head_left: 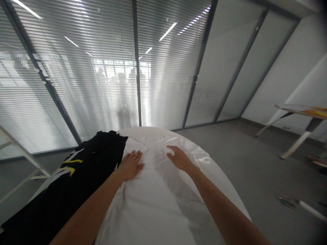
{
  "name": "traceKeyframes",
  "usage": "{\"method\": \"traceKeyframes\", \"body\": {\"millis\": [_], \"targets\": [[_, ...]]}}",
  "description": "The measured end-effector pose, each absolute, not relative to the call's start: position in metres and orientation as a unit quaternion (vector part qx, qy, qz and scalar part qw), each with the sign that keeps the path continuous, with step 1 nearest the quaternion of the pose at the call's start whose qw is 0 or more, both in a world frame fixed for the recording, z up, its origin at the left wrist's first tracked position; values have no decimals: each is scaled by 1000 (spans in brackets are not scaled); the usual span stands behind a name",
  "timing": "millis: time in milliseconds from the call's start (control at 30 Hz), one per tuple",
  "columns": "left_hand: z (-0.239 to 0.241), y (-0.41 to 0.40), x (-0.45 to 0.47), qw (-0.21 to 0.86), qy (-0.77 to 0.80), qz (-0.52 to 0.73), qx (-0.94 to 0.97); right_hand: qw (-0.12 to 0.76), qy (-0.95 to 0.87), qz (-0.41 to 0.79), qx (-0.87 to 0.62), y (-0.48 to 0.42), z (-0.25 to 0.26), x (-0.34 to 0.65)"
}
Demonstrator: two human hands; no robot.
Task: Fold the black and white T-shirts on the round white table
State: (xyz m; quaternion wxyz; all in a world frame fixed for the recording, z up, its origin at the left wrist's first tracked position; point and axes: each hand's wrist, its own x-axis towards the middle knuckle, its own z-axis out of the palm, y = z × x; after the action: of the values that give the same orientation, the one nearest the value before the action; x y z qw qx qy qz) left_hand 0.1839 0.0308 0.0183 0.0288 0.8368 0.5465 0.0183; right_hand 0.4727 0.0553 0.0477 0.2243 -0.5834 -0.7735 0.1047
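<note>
A white garment (pixel 150 200), apparently a T-shirt, lies spread over a round white table (pixel 233 192). Flat on its upper left part rests my left hand (pixel 130 166), fingers apart. My right hand (pixel 179 159) is over the garment's upper right side, thumb and fingers stretched out and holding nothing; whether it touches the cloth I cannot tell. A black garment (pixel 94 177) with white and yellow print lies along the left, beside the white one. Shiny, wrinkled material (pixel 201 154), like clear plastic, shows at the table's right edge.
Behind the table stands a glass partition with blinds (pixel 166 78). A white metal frame (pixel 22 156) is at the left. On the right are another table (pixel 296 109) with something yellow on it, and a pale bar (pixel 311 211) near the grey floor (pixel 242 149).
</note>
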Motion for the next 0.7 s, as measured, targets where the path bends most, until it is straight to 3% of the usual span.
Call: {"method": "traceKeyframes", "body": {"millis": [100, 300, 500, 700], "targets": [[17, 32, 183, 36, 547, 22, 836, 246, -691, 26, -680, 81, 63, 511], [15, 34, 183, 34, 552, 29, 833, 174, -461, -4, -870, 104, 40, 588], [16, 33, 185, 31, 551, 33, 833, 127, -483, 70, -863, 113, 12, 604], [18, 31, 185, 29, 554, 27, 832, 157, -502, 98, -845, 116, 18, 605]]}}
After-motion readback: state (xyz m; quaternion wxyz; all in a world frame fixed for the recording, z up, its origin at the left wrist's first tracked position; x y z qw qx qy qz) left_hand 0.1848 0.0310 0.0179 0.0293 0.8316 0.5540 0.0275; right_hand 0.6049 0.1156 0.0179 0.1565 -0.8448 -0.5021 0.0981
